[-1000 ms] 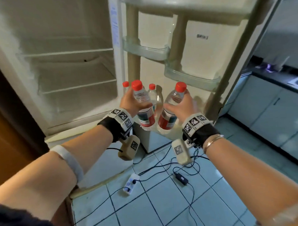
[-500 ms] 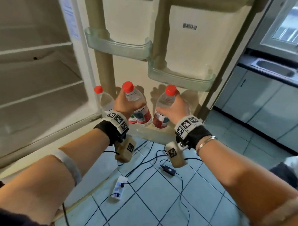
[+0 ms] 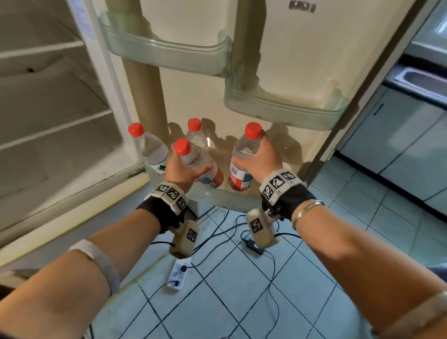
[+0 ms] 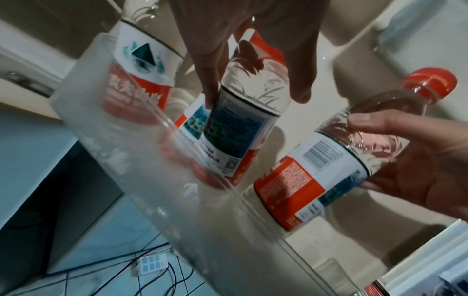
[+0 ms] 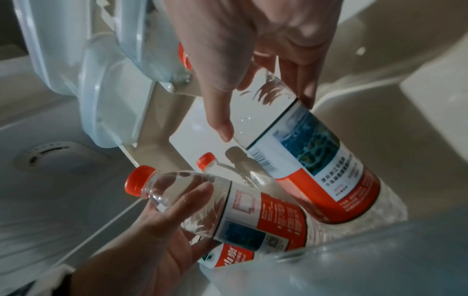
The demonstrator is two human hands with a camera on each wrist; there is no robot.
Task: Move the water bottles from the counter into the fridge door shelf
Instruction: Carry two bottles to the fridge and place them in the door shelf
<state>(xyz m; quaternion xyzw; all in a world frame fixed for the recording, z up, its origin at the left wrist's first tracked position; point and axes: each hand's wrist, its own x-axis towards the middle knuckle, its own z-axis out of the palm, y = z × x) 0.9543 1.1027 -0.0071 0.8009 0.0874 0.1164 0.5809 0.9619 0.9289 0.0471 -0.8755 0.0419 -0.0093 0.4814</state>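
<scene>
I am seeing four red-capped water bottles at the bottom door shelf (image 3: 218, 197). Far-left bottle (image 3: 150, 149) is standing at the shelf's left end, the rear bottle (image 3: 195, 134) behind at the door panel. Left hand (image 3: 182, 171) is wrapping its fingers round the left held bottle (image 3: 196, 162), base tilting just inside the front rim. Right hand (image 3: 261, 160) is gripping the right held bottle (image 3: 242, 158) at mid-shelf, base inside the rim. Power strip (image 3: 179, 272) is lying on the floor tiles.

Both forearms reach forward and down, side by side. The left hand (image 3: 181, 168) and right hand (image 3: 261, 158) each have fingers curled round a bottle's upper body.
</scene>
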